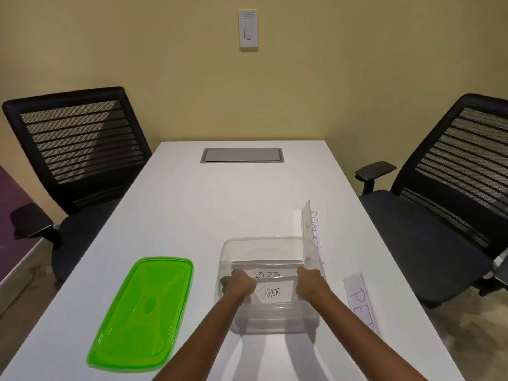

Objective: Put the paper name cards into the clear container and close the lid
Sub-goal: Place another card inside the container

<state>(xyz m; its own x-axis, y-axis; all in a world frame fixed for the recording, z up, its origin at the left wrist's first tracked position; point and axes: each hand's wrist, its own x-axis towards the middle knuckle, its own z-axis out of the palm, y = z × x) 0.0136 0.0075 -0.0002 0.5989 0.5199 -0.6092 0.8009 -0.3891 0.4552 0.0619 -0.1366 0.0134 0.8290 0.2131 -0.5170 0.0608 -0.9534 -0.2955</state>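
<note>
A clear plastic container [264, 244] stands open on the white table [192, 215], near its front. Both my hands reach down into it. My left hand [239, 281] and my right hand [309, 283] grip the two ends of a paper card marked TIGER [272, 292]. A card marked ZEBRA [268, 274] lies just behind it inside the container. The green lid [143, 314] lies flat on the table to the left. A folded name card [310, 229] stands right of the container, and another one [361, 301] lies nearer me on the right.
Black mesh office chairs stand at the left [79, 149] and right [450, 188] of the table. A grey cable hatch [242, 155] is set into the far end of the tabletop. A wall switch [248, 28] is on the yellow wall.
</note>
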